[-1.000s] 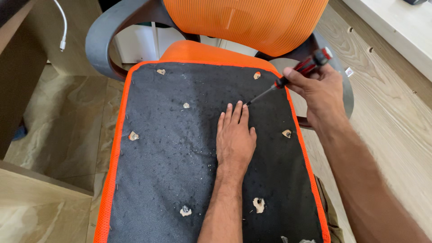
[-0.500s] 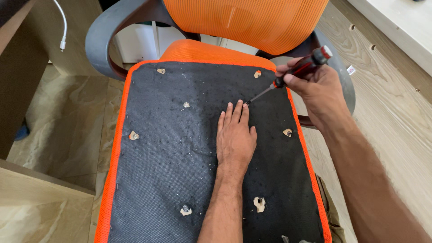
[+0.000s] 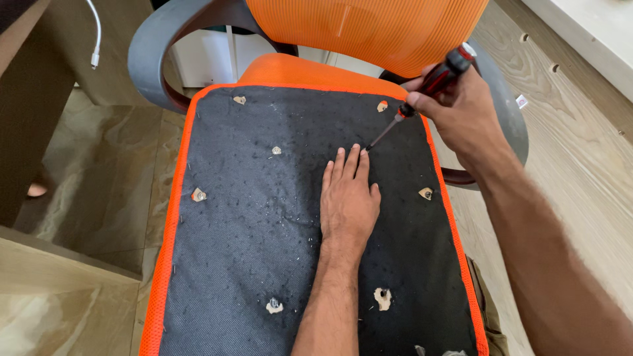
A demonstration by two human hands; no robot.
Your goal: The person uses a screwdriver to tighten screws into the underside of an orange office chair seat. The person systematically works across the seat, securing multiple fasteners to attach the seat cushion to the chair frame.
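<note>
the left hand [image 3: 348, 198] lies flat, palm down, fingers stretched out and close together, on the black fabric underside of an orange office chair seat [image 3: 250, 237], a little right of its middle. it grips nothing. the right hand [image 3: 461, 109] is closed in a fist around the red and black handle of a screwdriver [image 3: 422, 95], held at a slant over the seat's upper right part; the thin metal shaft runs down and left, and its tip sits at the fabric just beside the left fingertips [image 3: 362, 153].

several small torn holes [image 3: 383, 298] with pale material showing through are scattered over the black cover, one near each corner and along the edges. the orange mesh backrest [image 3: 369, 29] stands beyond the seat, with a grey curved armrest [image 3: 155, 53] at the upper left. a white cable [image 3: 95, 39] hangs at the far left, over a tiled floor [image 3: 92, 171].
</note>
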